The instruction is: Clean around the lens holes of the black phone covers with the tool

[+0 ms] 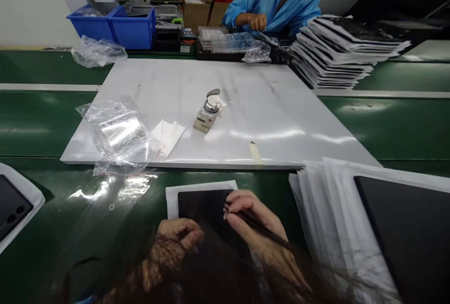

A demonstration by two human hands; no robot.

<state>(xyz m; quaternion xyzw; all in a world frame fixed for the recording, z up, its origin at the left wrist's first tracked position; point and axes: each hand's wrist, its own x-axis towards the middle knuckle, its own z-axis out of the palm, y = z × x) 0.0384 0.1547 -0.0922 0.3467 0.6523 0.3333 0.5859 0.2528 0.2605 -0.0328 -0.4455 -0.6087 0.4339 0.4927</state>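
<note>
Black flat panel [202, 203] on white sheet [172, 205], betw. your hands; long axis approx. 12–6 o'clock, near end hidden. Your R hand [259, 222], approx. 2–3 o'clock and closer to the far edge, pinches a dark pen-like tool [265, 232]. Your L hand [172, 244], approx. 8 o'clock, half-curled; contents, if any, unclear.
</note>
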